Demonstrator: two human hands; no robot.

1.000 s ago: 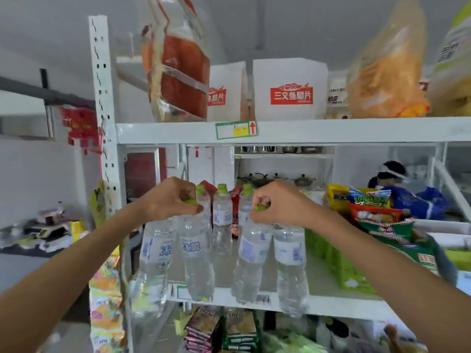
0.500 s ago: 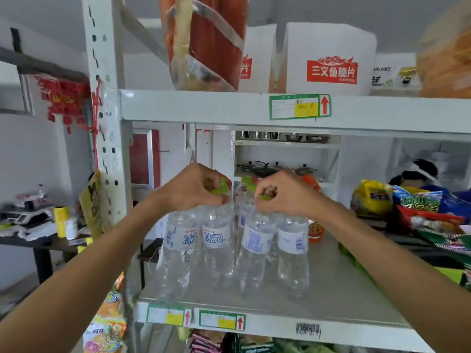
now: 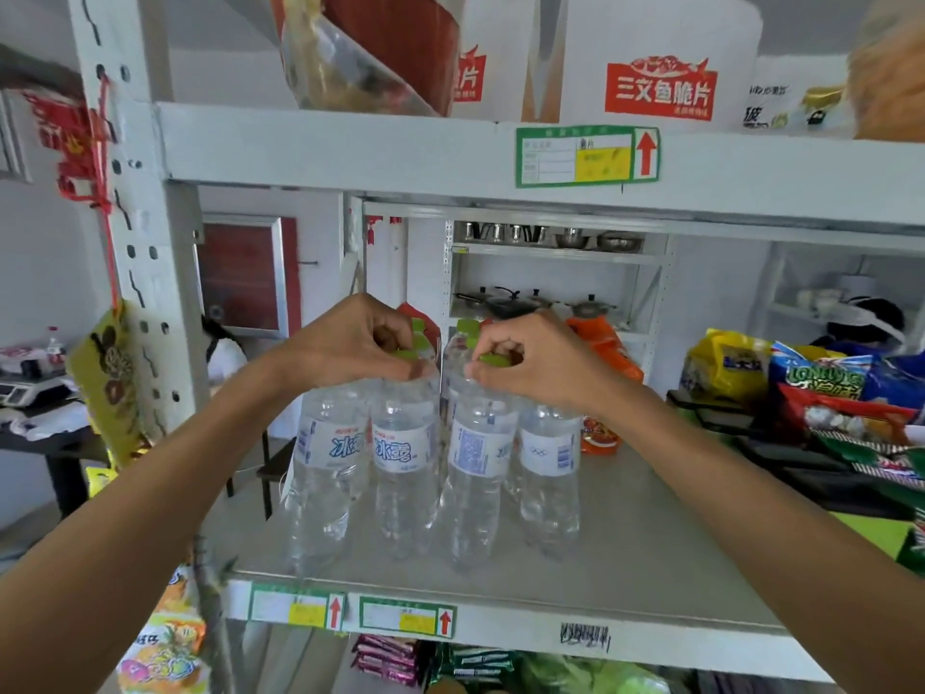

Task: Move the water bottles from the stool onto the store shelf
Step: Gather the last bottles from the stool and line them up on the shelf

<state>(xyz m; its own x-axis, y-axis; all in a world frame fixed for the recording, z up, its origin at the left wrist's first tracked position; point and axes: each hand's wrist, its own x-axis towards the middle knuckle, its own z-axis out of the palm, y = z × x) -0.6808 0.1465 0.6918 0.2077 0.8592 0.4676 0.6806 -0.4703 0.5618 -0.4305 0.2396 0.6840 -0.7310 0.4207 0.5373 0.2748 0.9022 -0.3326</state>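
My left hand (image 3: 345,343) grips the green caps of two clear water bottles (image 3: 368,458) with white and blue labels. My right hand (image 3: 530,363) grips the caps of two more water bottles (image 3: 515,458). All of them stand upright with their bases on the grey shelf board (image 3: 650,568), close to its front left edge. Behind my hands further green-capped bottles (image 3: 463,338) stand on the same shelf, mostly hidden. The stool is out of view.
Snack bags (image 3: 821,393) crowd the right side of the shelf. An orange packet (image 3: 605,353) lies behind the bottles. The white upright post (image 3: 135,252) stands at left, the upper shelf beam (image 3: 450,152) overhead with white boxes (image 3: 660,57). Price tags (image 3: 405,616) line the front edge.
Both hands carried the four bottles forward and up over the shelf edge; they hung in front of it a second ago and now rest on the board.
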